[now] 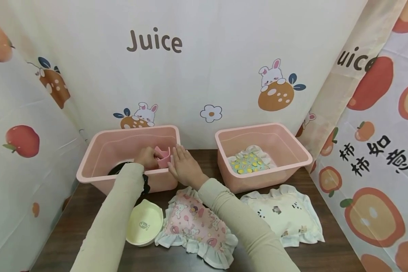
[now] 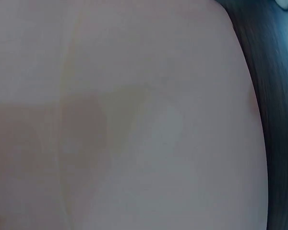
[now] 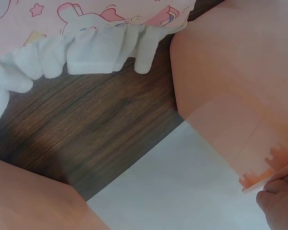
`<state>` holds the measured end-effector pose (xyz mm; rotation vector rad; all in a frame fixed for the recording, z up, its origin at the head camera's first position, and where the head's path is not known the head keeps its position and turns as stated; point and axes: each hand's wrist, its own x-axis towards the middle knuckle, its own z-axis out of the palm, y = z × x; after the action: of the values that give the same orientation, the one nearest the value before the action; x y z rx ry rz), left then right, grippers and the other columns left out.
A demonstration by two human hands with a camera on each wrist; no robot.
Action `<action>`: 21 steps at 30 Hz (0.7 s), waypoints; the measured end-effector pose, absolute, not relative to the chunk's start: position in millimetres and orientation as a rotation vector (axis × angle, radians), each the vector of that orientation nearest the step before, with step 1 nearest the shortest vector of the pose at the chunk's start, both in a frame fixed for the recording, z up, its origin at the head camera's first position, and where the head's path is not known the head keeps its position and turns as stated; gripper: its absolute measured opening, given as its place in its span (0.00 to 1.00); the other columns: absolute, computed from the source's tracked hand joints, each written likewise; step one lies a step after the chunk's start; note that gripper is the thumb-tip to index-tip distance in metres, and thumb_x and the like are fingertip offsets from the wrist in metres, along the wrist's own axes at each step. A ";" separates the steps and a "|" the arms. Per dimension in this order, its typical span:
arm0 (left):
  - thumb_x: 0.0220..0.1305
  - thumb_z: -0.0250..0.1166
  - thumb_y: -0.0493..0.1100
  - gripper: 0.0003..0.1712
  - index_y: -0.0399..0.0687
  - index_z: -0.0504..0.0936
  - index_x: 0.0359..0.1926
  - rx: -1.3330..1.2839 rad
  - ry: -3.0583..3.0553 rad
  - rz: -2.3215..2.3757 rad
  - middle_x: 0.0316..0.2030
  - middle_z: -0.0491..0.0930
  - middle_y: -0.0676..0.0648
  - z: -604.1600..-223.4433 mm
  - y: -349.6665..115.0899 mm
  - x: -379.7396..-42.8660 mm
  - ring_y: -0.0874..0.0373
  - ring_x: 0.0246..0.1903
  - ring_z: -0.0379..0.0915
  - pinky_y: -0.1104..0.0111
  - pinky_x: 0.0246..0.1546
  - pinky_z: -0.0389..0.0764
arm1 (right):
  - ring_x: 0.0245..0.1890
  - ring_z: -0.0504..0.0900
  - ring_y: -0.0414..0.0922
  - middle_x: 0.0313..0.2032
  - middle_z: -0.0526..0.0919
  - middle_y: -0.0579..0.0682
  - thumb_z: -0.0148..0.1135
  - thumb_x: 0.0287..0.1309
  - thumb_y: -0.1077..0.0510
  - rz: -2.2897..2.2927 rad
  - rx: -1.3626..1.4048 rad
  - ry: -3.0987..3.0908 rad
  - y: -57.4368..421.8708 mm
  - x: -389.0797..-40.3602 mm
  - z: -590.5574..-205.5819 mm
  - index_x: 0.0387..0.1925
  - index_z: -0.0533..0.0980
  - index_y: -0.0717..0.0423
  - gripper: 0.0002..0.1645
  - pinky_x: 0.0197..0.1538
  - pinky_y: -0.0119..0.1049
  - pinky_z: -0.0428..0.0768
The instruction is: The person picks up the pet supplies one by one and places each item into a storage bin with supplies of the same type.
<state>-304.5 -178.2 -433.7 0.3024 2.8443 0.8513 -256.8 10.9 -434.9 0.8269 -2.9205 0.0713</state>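
Observation:
Inside the left pink bin (image 1: 129,141), my left hand (image 1: 147,158) grips a small pink bowl (image 1: 164,161) with pointed ear-like corners, close to the bin's right wall. My right hand (image 1: 187,166) has its fingers straight and rests against the right rim of that bin, beside the bowl. In the right wrist view, the fingertips of the right hand (image 3: 283,201) touch the bin's edge. A round black thing (image 1: 119,167) lies in the same bin, partly hidden by the left forearm. The left wrist view is filled by the bin's pale wall (image 2: 158,143).
A second pink bin (image 1: 238,185) stands to the right, with a lemon-print ruffled pillow (image 1: 249,163) in it. In front lie a pale yellow bowl (image 1: 139,226) with a fish print, a pink ruffled pillow (image 1: 193,223) and a white ruffled pillow (image 1: 289,215) on the dark wooden table (image 1: 170,260).

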 end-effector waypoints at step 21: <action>0.54 0.63 0.27 0.13 0.32 0.85 0.43 0.097 2.681 1.031 0.41 0.83 0.34 -445.0 -178.8 -315.1 0.47 0.33 0.76 0.65 0.31 0.80 | 0.74 0.48 0.53 0.74 0.49 0.60 0.30 0.73 0.42 0.004 0.834 -2.902 10.3 -257.1 -436.8 0.73 0.47 0.64 0.39 0.72 0.42 0.52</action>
<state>-315.1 -178.8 -445.0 0.0969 2.6811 1.0307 -257.1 10.3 -436.8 0.8343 -2.9023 0.0035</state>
